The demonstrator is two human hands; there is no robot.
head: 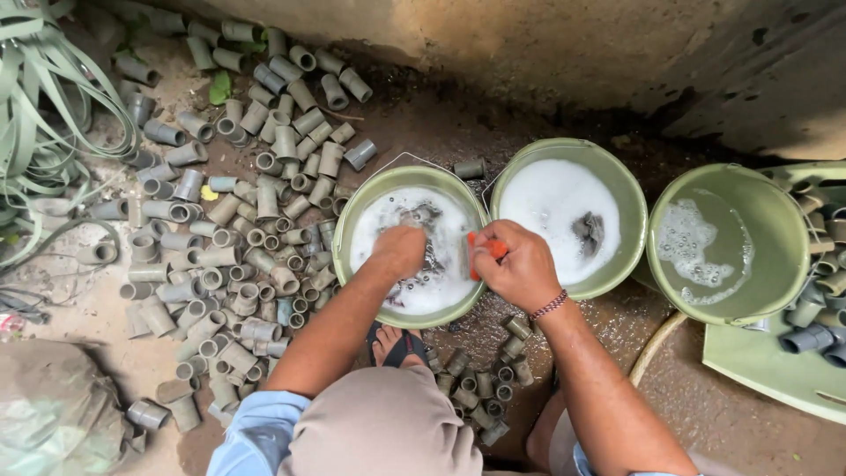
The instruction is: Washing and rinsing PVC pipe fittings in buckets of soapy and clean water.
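My left hand point(398, 250) reaches into a green bucket point(354, 214) of foamy, dirty water and is closed over something grey in the water, probably a pipe fitting; I cannot make it out. My right hand point(520, 264) is over the bucket's right rim, gripping an orange scrubbing tool point(487, 253). A second green bucket point(627, 204) to the right holds white suds and a grey fitting point(589, 233). A third green bucket point(784, 231) further right holds clearer water with a little foam.
A large heap of grey pipe fittings point(238, 247) covers the dirt floor at left. More fittings point(480, 388) lie by my sandalled foot point(397, 345). A pale green tray point(775, 370) with fittings sits at right. Green strapping point(44, 106) coils at far left. A concrete wall point(573, 53) runs behind.
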